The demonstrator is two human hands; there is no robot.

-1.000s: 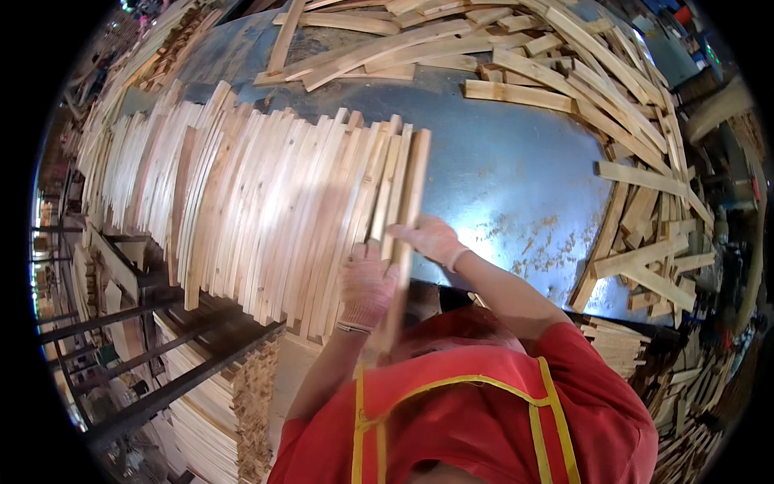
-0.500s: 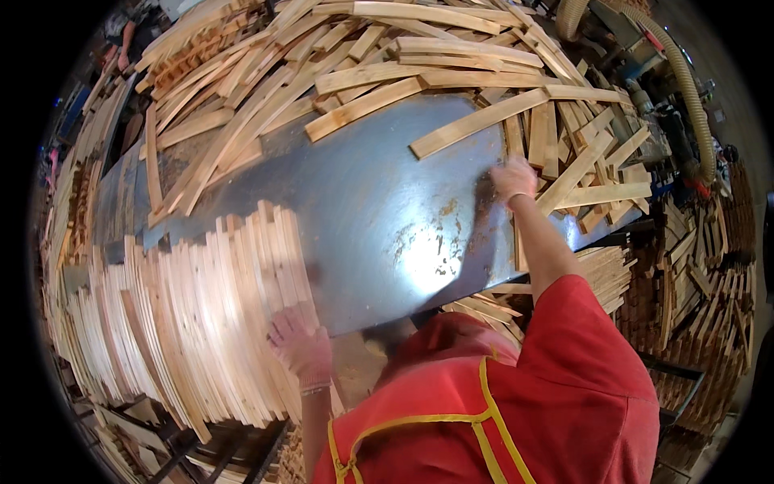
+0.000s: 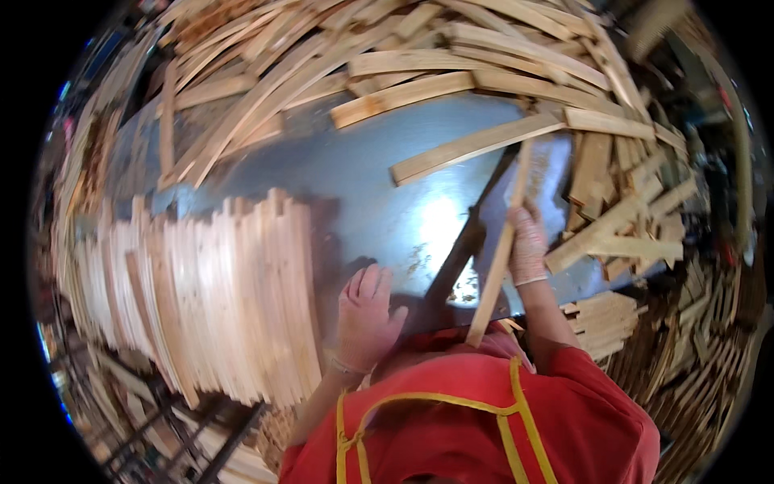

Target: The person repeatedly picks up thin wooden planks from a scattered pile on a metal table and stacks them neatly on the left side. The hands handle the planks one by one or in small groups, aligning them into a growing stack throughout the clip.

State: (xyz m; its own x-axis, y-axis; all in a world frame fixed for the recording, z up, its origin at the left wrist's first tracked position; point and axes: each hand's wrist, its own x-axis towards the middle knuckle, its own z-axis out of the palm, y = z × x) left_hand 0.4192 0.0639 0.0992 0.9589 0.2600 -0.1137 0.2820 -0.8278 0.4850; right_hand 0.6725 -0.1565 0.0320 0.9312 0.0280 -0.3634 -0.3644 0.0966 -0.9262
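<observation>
In my right hand (image 3: 528, 242), gloved in a pale knit, is a narrow wooden strip (image 3: 501, 252); my fingers wrap its middle. The strip is tilted on edge over the right part of the metal tabletop (image 3: 363, 173), its lower end close to my apron. My left hand (image 3: 367, 310), also gloved, holds nothing, its fingers raised and the thumb apart. It is over the table's front edge, just right of a tight row of light wooden strips (image 3: 234, 298) standing side by side. A loose wooden board (image 3: 476, 149) lies beyond the held strip.
A jumbled heap of wooden boards (image 3: 411, 97) covers the far side of the table. More loose pieces (image 3: 617, 242) pile up at the right. Stacked strips (image 3: 605, 323) sit below the table's right edge, and a ribbed hose (image 3: 738, 145) hangs at the far right.
My right hand has picked up a strip from the right-hand pile and drawn it toward me. My left hand has left the row of strips and moved right.
</observation>
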